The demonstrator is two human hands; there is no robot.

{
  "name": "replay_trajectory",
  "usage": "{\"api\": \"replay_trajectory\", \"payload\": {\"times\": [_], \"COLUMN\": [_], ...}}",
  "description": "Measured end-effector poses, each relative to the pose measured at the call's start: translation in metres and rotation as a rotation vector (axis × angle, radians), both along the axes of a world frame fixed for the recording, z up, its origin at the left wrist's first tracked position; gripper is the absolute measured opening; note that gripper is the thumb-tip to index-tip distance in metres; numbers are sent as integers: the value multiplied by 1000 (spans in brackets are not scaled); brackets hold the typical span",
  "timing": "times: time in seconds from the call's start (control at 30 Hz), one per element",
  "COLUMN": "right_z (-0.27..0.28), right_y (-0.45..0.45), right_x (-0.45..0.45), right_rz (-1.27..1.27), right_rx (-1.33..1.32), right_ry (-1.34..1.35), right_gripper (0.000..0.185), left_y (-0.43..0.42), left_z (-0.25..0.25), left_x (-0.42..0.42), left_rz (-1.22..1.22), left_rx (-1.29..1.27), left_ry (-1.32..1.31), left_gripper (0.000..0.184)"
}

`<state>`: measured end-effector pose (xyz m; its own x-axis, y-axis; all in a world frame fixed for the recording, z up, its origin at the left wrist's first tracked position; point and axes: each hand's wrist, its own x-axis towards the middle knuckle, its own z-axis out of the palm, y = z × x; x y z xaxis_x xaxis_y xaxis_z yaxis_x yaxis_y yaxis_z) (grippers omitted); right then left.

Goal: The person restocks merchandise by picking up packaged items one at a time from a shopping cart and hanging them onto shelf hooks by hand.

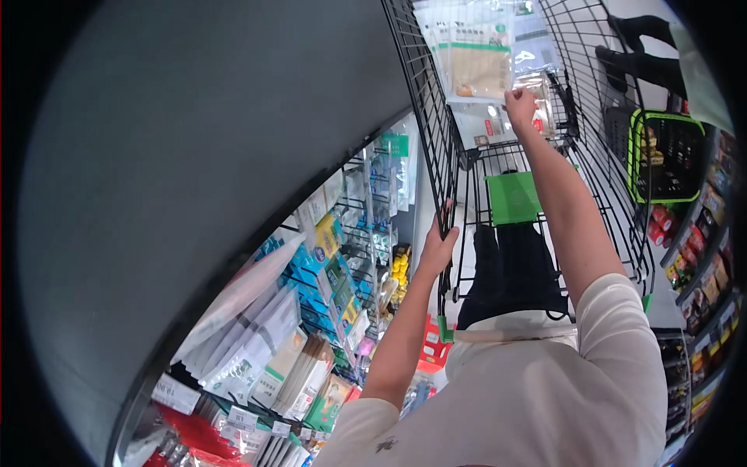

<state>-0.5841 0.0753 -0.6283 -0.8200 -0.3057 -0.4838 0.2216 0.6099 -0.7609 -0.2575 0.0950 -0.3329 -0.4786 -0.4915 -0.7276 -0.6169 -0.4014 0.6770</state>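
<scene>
My right hand (pixel 521 107) reaches into a black wire shopping cart (pixel 424 101). Its fingers pinch the lower right corner of a flat clear plastic package (pixel 481 66) with a green stripe and beige contents. Beneath and beside that package lie other clear and white packs (pixel 489 127), partly hidden by it. My left hand (pixel 441 245) grips the left side rim of the cart, its fingers wrapped around the wire. A green flap (pixel 513 197) sits at the near end of the cart, in front of my body.
Shelves with hanging packages (pixel 319 257) and folded bagged goods (pixel 253 342) line the left, under a large dark panel (pixel 218 140). At right stand a black and green basket (pixel 669 159), snack shelves (pixel 700 249) and another person's legs (pixel 646 58).
</scene>
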Motion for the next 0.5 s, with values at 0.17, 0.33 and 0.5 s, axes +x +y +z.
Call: {"api": "replay_trajectory", "payload": {"times": [0.17,0.33,0.5], "right_z": [110,244,416], "right_y": [23,60,112], "right_x": [-11,-6,23], "right_rz": [-130,50,118], "right_rx": [-466,-499,-740], "right_ry": [-360,-314,-490], "right_gripper": [17,12,8], "left_y": [10,-2,0], "left_z": [-29,-10,7], "left_x": [14,-1,1], "left_rz": [4,-115,-38], "left_rx": [-165,-228,-470], "left_ry": [56,-180,-57], "left_gripper": [59,65,83]}}
